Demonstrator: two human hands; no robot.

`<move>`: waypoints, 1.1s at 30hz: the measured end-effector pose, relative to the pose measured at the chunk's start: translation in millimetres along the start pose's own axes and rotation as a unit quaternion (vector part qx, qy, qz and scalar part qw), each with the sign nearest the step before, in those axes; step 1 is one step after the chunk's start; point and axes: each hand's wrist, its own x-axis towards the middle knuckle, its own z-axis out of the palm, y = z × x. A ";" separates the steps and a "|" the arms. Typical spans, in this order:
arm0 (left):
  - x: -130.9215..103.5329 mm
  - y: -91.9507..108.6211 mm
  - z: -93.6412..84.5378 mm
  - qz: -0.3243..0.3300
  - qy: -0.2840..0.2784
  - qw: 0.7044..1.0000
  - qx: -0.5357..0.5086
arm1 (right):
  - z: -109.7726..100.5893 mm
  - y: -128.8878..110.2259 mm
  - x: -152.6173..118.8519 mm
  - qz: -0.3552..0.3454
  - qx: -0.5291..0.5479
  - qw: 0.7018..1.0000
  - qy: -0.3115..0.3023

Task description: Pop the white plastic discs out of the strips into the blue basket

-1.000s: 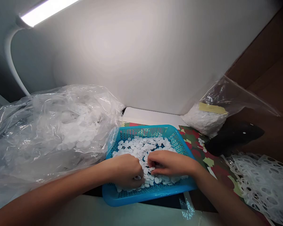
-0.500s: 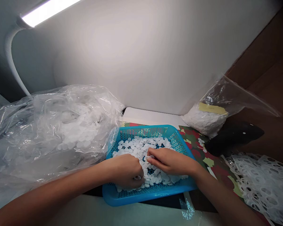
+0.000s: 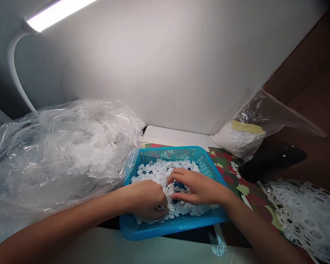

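A blue plastic basket (image 3: 143, 234) with lattice walls holds many small white round discs (image 3: 159, 168). My left hand (image 3: 147, 200) is closed in a fist at the near left part of the basket, low over the discs. Pale round edges of white discs show between its curled fingers; the rest of its grip is hidden. My right hand (image 3: 194, 186) is over the middle of the discs, thumb and fingers apart. Its fingertips point left toward the left fist, and I see nothing held between them.
Left of the basket lies a large clear plastic bag (image 3: 57, 154) with white pieces inside. At the back right stands a smaller bag (image 3: 236, 141) with a yellow label. A dark object (image 3: 272, 161) and a heap of perforated translucent scraps (image 3: 310, 220) lie right. A lamp (image 3: 60, 14) shines above.
My right hand has gone from a pinch to spread fingers, its thumb and forefinger parting over the discs. My left fist and the basket have stayed in place.
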 end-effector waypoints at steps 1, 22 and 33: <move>0.1 -0.3 0.2 0.000 -0.001 1.000 0.000 | -0.5 0.8 -0.6 -0.003 0.009 1.000 -0.012; 0.7 1.3 -0.7 -0.008 -0.003 1.000 0.000 | 3.6 4.0 0.5 -0.013 0.029 0.997 -0.076; -0.3 0.8 -0.3 -0.001 0.015 1.000 -0.001 | 0.9 -1.8 0.5 0.030 -0.004 0.999 -0.015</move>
